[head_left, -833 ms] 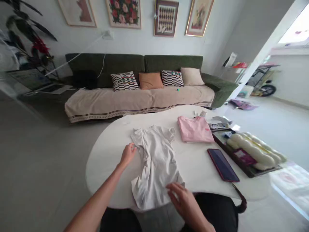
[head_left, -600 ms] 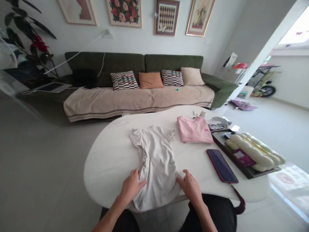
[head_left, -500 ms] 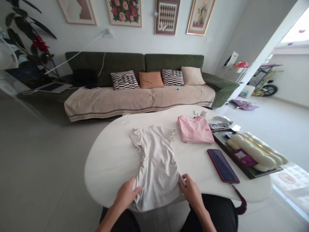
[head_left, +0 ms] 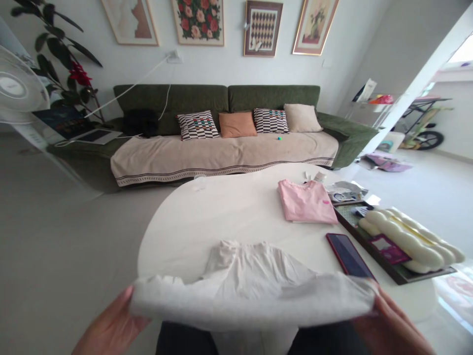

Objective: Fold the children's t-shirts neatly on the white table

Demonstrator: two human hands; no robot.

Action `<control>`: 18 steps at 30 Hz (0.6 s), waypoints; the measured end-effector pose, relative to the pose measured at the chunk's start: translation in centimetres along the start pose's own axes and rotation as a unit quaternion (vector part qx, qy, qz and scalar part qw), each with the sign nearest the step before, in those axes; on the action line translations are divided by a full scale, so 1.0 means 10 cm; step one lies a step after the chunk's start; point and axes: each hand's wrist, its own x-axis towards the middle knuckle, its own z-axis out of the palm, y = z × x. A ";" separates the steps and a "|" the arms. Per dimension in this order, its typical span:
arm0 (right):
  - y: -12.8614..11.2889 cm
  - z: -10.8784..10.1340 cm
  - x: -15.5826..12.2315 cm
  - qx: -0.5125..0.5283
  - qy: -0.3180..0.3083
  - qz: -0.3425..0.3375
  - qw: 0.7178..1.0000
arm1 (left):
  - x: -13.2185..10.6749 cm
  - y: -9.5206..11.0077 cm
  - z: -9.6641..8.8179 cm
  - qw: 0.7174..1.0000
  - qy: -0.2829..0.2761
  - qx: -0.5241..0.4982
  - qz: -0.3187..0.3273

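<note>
A white T-shirt [head_left: 254,286] is stretched wide between my two hands, its hem lifted off the white oval table [head_left: 221,212] toward me while its collar end still lies on the tabletop. My left hand [head_left: 111,325] grips the hem's left corner at the lower left. My right hand [head_left: 388,325] grips the right corner at the lower right. A folded pink T-shirt [head_left: 306,201] lies farther back on the table, right of centre.
A dark phone [head_left: 349,256] lies right of the white shirt. A dark tray [head_left: 395,271] with a cream cushion-like object [head_left: 410,239] sits at the table's right edge. A green sofa [head_left: 229,128] stands behind; a fan [head_left: 18,88] and plant stand at the left.
Both hands went to the shirt's bottom hem, took its corners, and have pulled it toward me, lifted and spread wide. The view shifted slightly left.
</note>
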 end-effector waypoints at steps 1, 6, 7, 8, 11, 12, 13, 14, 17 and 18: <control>-0.09 0.17 0.14 0.015 -0.022 -0.023 0.999 | 0.11 0.12 0.11 1.000 -0.013 -0.011 0.004; -0.55 1.07 0.94 0.070 -0.104 -0.108 0.986 | 0.80 0.85 0.82 0.991 -0.043 -0.106 0.073; -0.66 1.21 1.03 0.083 -0.116 -0.147 0.979 | 0.88 1.00 0.95 0.985 -0.043 -0.125 0.112; -0.78 1.32 1.08 0.099 -0.129 -0.192 0.968 | 0.91 1.14 1.06 0.976 -0.048 -0.143 0.155; -1.07 1.46 1.01 0.128 -0.172 -0.315 0.925 | 0.80 1.41 1.24 0.937 -0.091 -0.183 0.284; -1.11 1.45 0.95 0.130 -0.179 -0.342 0.913 | 0.73 1.43 1.26 0.924 -0.106 -0.189 0.316; -1.11 1.40 0.89 0.128 -0.178 -0.357 0.908 | 0.66 1.41 1.25 0.916 -0.114 -0.191 0.335; -1.05 1.34 0.84 0.124 -0.166 -0.360 0.910 | 0.61 1.35 1.21 0.914 -0.114 -0.188 0.342; -0.61 0.99 0.77 0.093 -0.086 -0.294 0.947 | 0.54 0.88 0.98 0.945 -0.070 -0.158 0.279; -0.39 0.84 0.76 0.066 -0.055 -0.254 0.963 | 0.54 0.65 0.86 0.959 -0.044 -0.141 0.240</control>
